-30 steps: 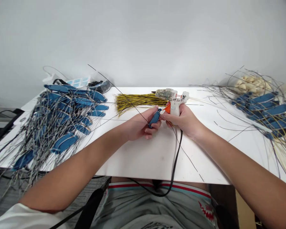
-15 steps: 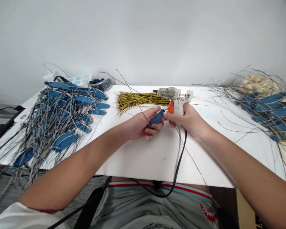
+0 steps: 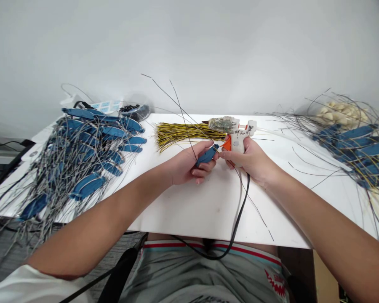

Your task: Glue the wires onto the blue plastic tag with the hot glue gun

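Note:
Between the fingers of my left hand [image 3: 192, 162] is a small blue fabric piece [image 3: 206, 155] with thin dark wires sticking out of it. My right hand [image 3: 252, 162] is closed round the handle of a white hot glue gun [image 3: 238, 134] with an orange trigger. The gun's nozzle points left, and a glue stick trails from its back. My right thumb and finger reach close to the end of the blue piece; whether they pinch a wire there is too small to tell. Behind my hands lies a bundle of yellow and black wires [image 3: 186, 131].
A heap of blue fabric pieces with grey wires [image 3: 88, 185] covers the table's left side. More blue pieces [image 3: 366, 147] and a pile of cream-coloured pieces [image 3: 342, 112] lie at right. A clear bowl of black bits [image 3: 139, 110] stands at back left. The gun's black cord [image 3: 240, 219] hangs over the front edge.
The blue piece has turned slightly in my left hand, and its long wires have swung to a new angle, reaching higher. My right hand and the glue gun have barely moved.

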Demonstrator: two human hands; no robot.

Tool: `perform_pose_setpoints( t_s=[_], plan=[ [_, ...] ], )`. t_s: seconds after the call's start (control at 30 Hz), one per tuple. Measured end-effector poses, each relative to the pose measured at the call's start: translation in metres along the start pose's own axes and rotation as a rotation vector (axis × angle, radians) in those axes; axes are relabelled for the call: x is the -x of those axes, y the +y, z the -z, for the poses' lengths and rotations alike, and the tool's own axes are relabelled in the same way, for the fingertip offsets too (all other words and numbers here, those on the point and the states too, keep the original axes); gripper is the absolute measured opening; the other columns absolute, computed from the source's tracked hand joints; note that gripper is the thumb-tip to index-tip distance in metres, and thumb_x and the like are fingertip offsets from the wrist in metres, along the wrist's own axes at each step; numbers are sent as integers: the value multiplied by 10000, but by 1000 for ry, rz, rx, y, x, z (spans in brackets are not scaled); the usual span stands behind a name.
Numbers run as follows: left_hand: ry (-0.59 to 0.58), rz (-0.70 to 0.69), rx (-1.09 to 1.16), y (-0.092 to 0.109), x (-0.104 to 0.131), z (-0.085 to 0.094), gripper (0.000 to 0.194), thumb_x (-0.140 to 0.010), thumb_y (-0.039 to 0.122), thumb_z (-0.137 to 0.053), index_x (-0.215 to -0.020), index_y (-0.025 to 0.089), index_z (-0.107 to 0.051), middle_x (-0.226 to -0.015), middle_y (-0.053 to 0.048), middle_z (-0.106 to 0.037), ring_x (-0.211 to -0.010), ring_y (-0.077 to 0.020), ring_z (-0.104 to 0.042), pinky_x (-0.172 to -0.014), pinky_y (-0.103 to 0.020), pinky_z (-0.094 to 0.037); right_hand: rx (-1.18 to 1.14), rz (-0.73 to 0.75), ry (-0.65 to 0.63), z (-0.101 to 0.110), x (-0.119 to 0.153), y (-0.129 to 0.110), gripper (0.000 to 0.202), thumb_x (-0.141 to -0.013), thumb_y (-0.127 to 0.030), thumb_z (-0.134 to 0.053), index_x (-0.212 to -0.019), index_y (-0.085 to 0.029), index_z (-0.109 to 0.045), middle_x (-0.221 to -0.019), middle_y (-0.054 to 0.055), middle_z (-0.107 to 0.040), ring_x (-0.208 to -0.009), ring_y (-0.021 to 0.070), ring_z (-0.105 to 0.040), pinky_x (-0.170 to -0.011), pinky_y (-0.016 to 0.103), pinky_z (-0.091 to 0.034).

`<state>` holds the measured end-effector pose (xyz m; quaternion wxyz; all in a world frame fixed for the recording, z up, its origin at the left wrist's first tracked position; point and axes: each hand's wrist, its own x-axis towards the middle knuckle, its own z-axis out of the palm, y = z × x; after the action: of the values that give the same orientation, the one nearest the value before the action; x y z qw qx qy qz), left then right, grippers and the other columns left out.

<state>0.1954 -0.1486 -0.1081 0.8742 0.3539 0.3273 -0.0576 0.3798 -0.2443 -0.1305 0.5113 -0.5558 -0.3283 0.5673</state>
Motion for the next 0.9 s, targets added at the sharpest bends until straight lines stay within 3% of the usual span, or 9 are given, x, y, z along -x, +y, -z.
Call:
perform_pose_setpoints(
  t_s=[0.17, 0.27, 0.43, 0.53, 0.67, 0.9],
  plan=[
    [-9, -25, -2, -2, -1, 1, 423, -1033, 599, -432, -884, 213, -521, -627, 91, -247, -419, -64, -120, -347, -180, -365, -27, -6, -19, -2, 1, -1, 323, -728, -326, -933, -827, -204, -651, -785, 36, -685, -591, 145, -527, -546, 318, -423],
    [23, -55, -19, -1, -1, 3, 401, -1036, 586, -448, -885, 220, -515, -633, 93, -216, -431, -70, -110, -344, -174, -353, -66, -32, 14, -1, 0, -2, 368, -778, -439, -928, -906, -213, -667, -773, 18, -663, -589, 147, -533, -554, 316, -425],
    [53, -89, -32, 3, -1, 11, 401, -1038, 591, -454, -901, 222, -528, -645, 84, -243, -439, -71, -122, -353, -172, -341, -5, 54, 161, 15, -6, -5, 485, -907, -618, -799, -727, -223, -582, -667, 15, -580, -575, 152, -538, -565, 317, -428],
    [67, -88, -20, 5, 0, 15, 400, -1035, 592, -464, -905, 219, -530, -647, 83, -254, -437, -68, -129, -355, -174, -341, 112, 100, 243, 23, -6, -9, 437, -936, -635, -759, -817, -224, -672, -679, 40, -626, -550, 156, -508, -513, 315, -403],
    [111, -90, 24, 10, 1, 17, 408, -1038, 584, -469, -890, 211, -537, -638, 87, -251, -417, -61, -133, -351, -177, -335, 162, 127, 150, 23, 2, -15, 470, -991, -674, -660, -964, -215, -762, -597, 27, -593, -471, 147, -433, -455, 314, -351],
    [194, -146, 126, 14, -1, 20, 423, -1078, 520, -383, -848, 199, -536, -606, 81, -250, -391, -69, -178, -338, -173, -304, 232, 70, -97, 16, 1, -1, 536, -982, -686, -661, -856, -174, -760, -524, 22, -590, -437, 134, -468, -410, 266, -339]
  ],
)
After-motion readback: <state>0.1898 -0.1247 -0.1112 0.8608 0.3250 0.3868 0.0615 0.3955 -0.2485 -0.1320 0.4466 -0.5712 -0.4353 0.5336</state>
